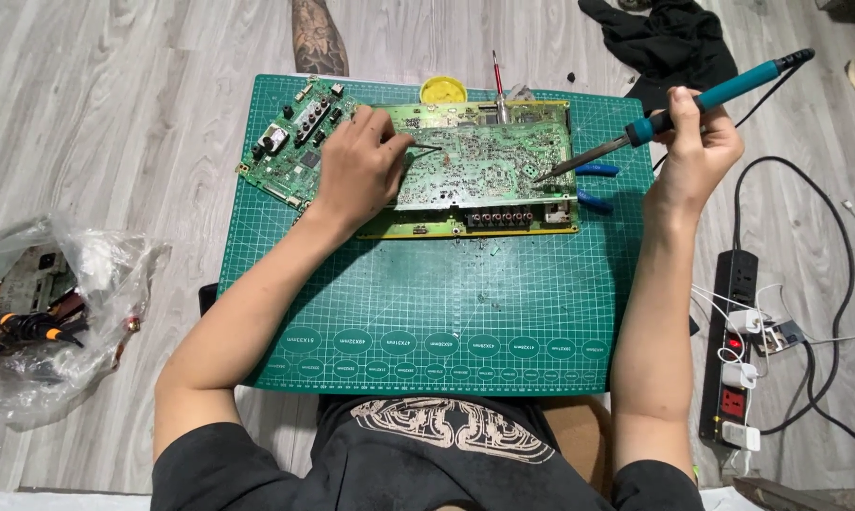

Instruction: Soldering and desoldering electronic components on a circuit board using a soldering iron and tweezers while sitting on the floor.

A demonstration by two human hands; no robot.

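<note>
Head view: we see our left hand [359, 163] resting on the large green circuit board [484, 166], fingers curled together & pinched on thin tweezers [418, 147] whose tip lies on the board's solder side. Our right hand [697, 142] is raised off the mat's right edge, fingers wrapped tight round the teal handle of the soldering iron [673, 112]; its metal tip slants down-left & touches the board near the right end. Board sits across the upper part of the green cutting mat [427, 312], w/ a row of connectors along its near edge. A smaller circuit board [295, 142] lies tilted at the mat's top-left corner, just beside the big one. Yellow round tin [444, 91] & a red-handled tool [497, 80] sit at the mat's far edge. Blue-handled pliers [593, 185] poke out from under the board's right side. Power strip [735, 350] lies on the floor to the right, clear plastic bag [59, 312] w/ parts to the left, black cloth [678, 43] top right.
</note>
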